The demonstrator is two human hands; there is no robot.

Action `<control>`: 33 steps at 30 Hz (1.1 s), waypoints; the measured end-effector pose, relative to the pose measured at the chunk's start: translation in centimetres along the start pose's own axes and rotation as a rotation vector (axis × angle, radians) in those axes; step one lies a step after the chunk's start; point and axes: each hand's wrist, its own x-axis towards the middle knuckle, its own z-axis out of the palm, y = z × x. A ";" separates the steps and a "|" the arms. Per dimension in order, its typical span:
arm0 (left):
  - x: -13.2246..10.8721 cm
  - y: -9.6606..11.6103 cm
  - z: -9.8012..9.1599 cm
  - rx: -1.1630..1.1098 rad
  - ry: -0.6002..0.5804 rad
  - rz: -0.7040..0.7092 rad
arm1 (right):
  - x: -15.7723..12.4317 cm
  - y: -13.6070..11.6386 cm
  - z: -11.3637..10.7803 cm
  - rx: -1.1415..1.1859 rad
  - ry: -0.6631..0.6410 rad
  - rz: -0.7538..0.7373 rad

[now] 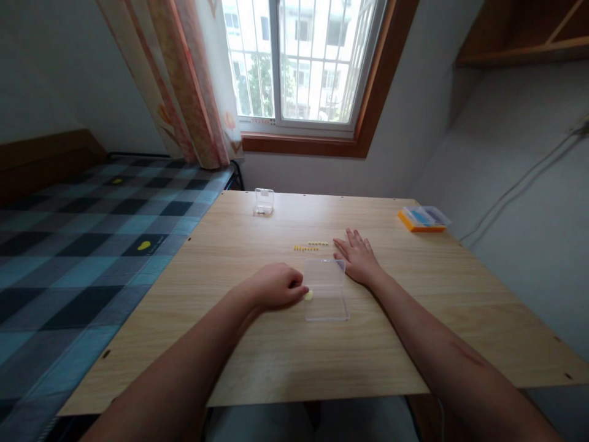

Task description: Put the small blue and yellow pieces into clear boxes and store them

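Observation:
My left hand (pixel 279 286) is closed at the left side of a clear plastic box (pixel 327 306) that lies with its lid laid back. Between its thumb and fingers, over the box's left edge, is a small pale yellow round piece (pixel 308 295). My right hand (pixel 358 255) rests flat on the table with its fingers spread, just beyond the lid's right corner. Beyond the box, near my right fingertips, lie a row of small yellow pieces (pixel 306 248) and a row of paler pieces (pixel 318 244). They are too small to name.
A small clear case (pixel 264 201) stands with its lid up at the table's back left. An orange box with a clear lid (pixel 423 219) sits at the back right. Left of the wooden table (pixel 257 362) is a bed with a checked cover (pixel 105 245).

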 end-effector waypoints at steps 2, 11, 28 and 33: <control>0.0 0.0 0.0 0.003 0.006 -0.005 | 0.1 0.0 0.1 0.010 0.002 0.024; -0.2 -0.1 0.1 -0.004 0.000 -0.001 | -0.2 1.1 -0.5 0.064 0.224 0.249; -0.3 0.1 0.0 -0.024 -0.009 -0.008 | -3.9 0.1 -8.7 0.588 0.475 -0.180; -0.2 0.0 0.0 -0.035 -0.017 0.007 | -6.8 -4.2 -10.2 0.604 -0.024 -0.599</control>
